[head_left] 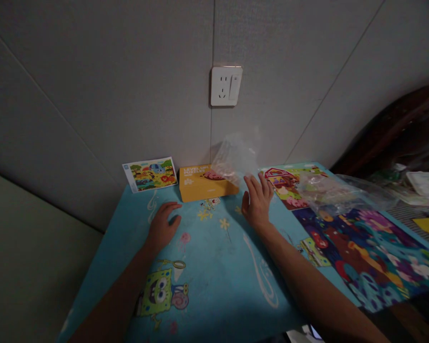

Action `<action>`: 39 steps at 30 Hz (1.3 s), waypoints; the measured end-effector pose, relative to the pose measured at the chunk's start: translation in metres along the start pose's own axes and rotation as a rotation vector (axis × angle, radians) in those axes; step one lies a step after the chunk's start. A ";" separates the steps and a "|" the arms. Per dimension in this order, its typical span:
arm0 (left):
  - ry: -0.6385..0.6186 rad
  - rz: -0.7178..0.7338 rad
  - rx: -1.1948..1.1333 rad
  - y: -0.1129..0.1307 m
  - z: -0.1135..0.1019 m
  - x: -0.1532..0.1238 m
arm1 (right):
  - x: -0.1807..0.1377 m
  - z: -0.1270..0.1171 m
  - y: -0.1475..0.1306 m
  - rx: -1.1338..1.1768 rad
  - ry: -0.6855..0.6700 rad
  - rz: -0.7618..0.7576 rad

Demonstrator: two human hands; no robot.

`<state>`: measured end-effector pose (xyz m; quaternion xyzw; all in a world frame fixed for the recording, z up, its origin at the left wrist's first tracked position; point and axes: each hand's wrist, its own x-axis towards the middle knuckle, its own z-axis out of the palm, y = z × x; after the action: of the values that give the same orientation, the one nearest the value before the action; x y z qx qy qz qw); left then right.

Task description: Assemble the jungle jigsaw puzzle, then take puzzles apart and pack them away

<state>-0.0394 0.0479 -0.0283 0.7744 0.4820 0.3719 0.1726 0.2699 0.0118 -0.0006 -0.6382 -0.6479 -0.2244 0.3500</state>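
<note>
My left hand (163,226) hovers over or rests on the blue tablecloth, its thumb apart from its lightly curved fingers, with nothing in it. To the right, my right hand (258,200) is raised with its fingers apart. A clear plastic bag (236,155) stands just beyond its fingertips; whether they touch cannot be made out. Behind both hands lies a yellow puzzle box (196,186) lettered "LEVEL UP! PUZZLES", partly covered by the bag. Left of the box, a picture card (152,175) with animals leans near the wall.
The cartoon-printed tablecloth (214,286) meets a grey wall with a socket plate (226,86). At right lie a farm picture (288,190), a dark colourful picture (364,252) and another clear plastic bag (338,193). A dark red chair back (389,124) stands beyond.
</note>
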 end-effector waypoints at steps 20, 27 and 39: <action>-0.001 0.003 0.008 -0.003 0.001 0.000 | 0.003 0.011 -0.004 0.216 0.194 0.052; 0.003 0.008 0.009 -0.003 0.002 0.000 | 0.003 0.012 -0.003 0.403 0.283 -0.006; -0.005 0.003 0.010 -0.003 0.001 0.000 | -0.002 0.017 0.003 0.469 0.143 -0.139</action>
<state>-0.0405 0.0498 -0.0310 0.7768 0.4824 0.3676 0.1694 0.2695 0.0233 -0.0132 -0.4762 -0.6979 -0.1362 0.5173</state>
